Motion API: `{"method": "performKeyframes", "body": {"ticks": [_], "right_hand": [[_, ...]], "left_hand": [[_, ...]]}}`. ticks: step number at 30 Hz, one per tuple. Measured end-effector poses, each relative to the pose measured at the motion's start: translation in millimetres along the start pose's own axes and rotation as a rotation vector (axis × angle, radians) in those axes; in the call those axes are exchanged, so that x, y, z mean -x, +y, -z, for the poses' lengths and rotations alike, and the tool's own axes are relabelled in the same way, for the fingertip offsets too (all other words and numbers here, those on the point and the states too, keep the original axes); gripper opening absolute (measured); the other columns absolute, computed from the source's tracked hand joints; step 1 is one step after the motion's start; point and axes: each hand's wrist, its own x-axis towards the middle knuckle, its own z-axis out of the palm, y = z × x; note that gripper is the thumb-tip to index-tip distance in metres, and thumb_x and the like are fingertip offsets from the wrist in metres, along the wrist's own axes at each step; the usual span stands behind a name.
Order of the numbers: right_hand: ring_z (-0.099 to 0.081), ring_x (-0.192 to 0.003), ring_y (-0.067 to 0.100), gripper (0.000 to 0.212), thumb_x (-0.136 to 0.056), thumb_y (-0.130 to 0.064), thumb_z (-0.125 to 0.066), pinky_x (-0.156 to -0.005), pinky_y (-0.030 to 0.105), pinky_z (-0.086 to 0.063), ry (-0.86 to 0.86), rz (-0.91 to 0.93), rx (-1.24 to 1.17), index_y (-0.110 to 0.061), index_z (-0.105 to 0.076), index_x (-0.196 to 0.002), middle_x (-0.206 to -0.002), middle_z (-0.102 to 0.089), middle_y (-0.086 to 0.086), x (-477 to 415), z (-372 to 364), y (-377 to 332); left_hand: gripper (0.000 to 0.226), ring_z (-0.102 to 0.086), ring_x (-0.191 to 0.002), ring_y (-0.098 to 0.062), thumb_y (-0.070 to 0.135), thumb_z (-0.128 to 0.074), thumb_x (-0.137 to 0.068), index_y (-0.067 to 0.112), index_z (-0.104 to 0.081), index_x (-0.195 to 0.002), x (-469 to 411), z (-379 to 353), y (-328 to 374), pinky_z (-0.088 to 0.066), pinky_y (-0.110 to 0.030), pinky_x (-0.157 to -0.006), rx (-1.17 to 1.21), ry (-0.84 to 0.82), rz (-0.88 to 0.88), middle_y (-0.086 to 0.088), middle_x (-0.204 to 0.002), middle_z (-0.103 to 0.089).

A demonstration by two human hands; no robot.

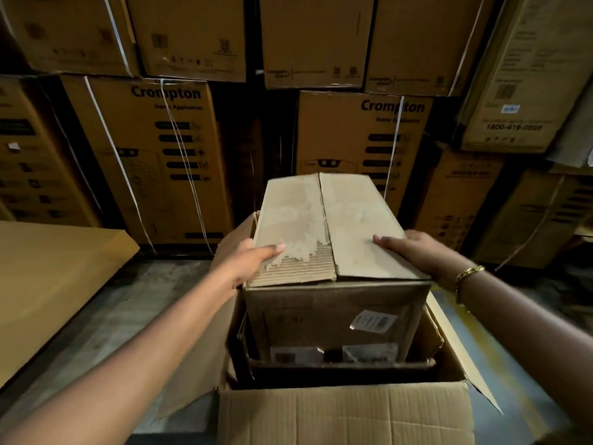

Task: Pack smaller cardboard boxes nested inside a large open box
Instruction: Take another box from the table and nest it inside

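Note:
A closed smaller cardboard box (333, 226) with torn top flaps stands partly down inside the large open box (346, 412), whose front flap folds toward me. My left hand (247, 261) grips its left top edge and my right hand (420, 252), with a gold bracelet at the wrist, grips its right top edge. The small box's front face carries a white label (373, 321). Another box rim (340, 364) shows around its base inside the large box. The lower part of the small box is hidden.
A wall of stacked strapped Crompton cartons (160, 149) rises close behind. A flat cardboard sheet (48, 284) lies at the left. Bare concrete floor (128, 316) shows between that sheet and the large box.

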Motion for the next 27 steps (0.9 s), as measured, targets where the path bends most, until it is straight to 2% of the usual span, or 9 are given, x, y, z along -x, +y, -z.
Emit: {"method": "performKeyframes", "body": {"ticks": [2, 6, 8, 10, 14, 18, 22, 24, 27], "right_hand": [[-0.060, -0.100, 0.017, 0.083, -0.081, -0.067, -0.068, -0.074, 0.028, -0.049, 0.014, 0.021, 0.093, -0.017, -0.046, -0.143, -0.119, -0.060, -0.002, -16, -29, 24], [-0.047, -0.134, 0.037, 0.078, -0.095, -0.057, -0.052, -0.109, 0.041, -0.039, -0.046, -0.014, 0.472, -0.018, -0.026, -0.156, -0.160, -0.030, 0.016, -38, -86, 78], [-0.037, -0.142, 0.043, 0.077, -0.098, -0.056, -0.040, -0.115, 0.047, -0.032, -0.130, -0.029, 0.545, -0.020, -0.011, -0.159, -0.166, -0.002, 0.022, -38, -101, 96], [-0.029, -0.146, 0.044, 0.076, -0.100, -0.056, -0.034, -0.118, 0.048, -0.027, -0.152, -0.008, 0.568, -0.021, -0.003, -0.160, -0.165, 0.012, 0.025, -36, -104, 102], [-0.023, -0.148, 0.044, 0.075, -0.100, -0.056, -0.030, -0.116, 0.052, -0.025, -0.101, -0.002, 0.638, -0.020, -0.005, -0.160, -0.166, 0.007, 0.024, -33, -105, 94], [-0.017, -0.150, 0.040, 0.068, -0.096, -0.051, -0.039, -0.115, 0.056, -0.027, -0.068, 0.050, 0.724, -0.017, -0.027, -0.153, -0.168, -0.003, 0.016, -33, -106, 74], [-0.017, -0.151, 0.034, 0.078, -0.089, -0.066, -0.042, -0.114, 0.057, -0.026, 0.022, 0.186, 0.687, -0.024, -0.028, -0.154, -0.168, -0.013, 0.007, -34, -113, 49], [-0.021, -0.150, 0.033, 0.079, -0.090, -0.068, -0.041, -0.113, 0.055, -0.029, 0.060, 0.222, 0.653, -0.023, -0.030, -0.154, -0.167, -0.018, 0.007, -36, -119, 40], [-0.028, -0.147, 0.035, 0.078, -0.091, -0.068, -0.041, -0.115, 0.051, -0.031, 0.064, 0.220, 0.583, -0.021, -0.031, -0.153, -0.166, -0.022, 0.009, -37, -125, 33]], "left_hand": [[0.047, -0.064, -0.091, -0.010, 0.043, -0.074, -0.087, 0.021, -0.056, -0.123, -11, -11, -24, -0.050, -0.030, -0.070, -0.191, 0.074, 0.003, 0.015, -0.099, -0.064], [0.057, -0.064, -0.108, -0.019, 0.049, -0.067, -0.089, 0.022, -0.052, -0.136, -25, -35, -74, -0.054, -0.037, -0.091, -0.727, -0.086, -0.011, 0.002, -0.125, -0.064], [0.076, -0.049, -0.134, -0.027, 0.057, -0.058, -0.092, 0.021, -0.033, -0.153, -28, -47, -93, -0.044, -0.041, -0.107, -0.898, -0.115, -0.034, -0.009, -0.154, -0.043], [0.084, -0.035, -0.146, -0.029, 0.062, -0.052, -0.094, 0.021, -0.018, -0.159, -30, -51, -102, -0.036, -0.042, -0.114, -0.926, -0.092, -0.053, -0.011, -0.164, -0.026], [0.085, -0.028, -0.149, -0.028, 0.064, -0.050, -0.093, 0.023, -0.016, -0.159, -33, -49, -102, -0.032, -0.045, -0.115, -0.929, -0.093, -0.032, -0.008, -0.167, -0.017], [0.084, -0.009, -0.154, -0.033, 0.070, -0.042, -0.089, 0.031, -0.015, -0.158, -33, -56, -91, -0.018, -0.055, -0.120, -1.021, -0.096, -0.023, -0.004, -0.169, 0.004], [0.112, 0.004, -0.154, -0.033, 0.095, -0.031, -0.071, 0.030, -0.008, -0.160, -37, -89, -66, -0.004, -0.063, -0.118, -1.040, -0.119, -0.044, -0.006, -0.168, 0.010], [0.118, 0.004, -0.154, -0.034, 0.095, -0.038, -0.069, 0.027, -0.006, -0.160, -36, -105, -56, -0.004, -0.065, -0.117, -1.048, -0.121, -0.043, -0.008, -0.168, 0.011], [0.106, -0.010, -0.153, -0.034, 0.077, -0.053, -0.076, 0.024, -0.012, -0.158, -28, -112, -45, -0.021, -0.062, -0.115, -1.007, -0.085, -0.068, -0.007, -0.169, 0.003]]}}
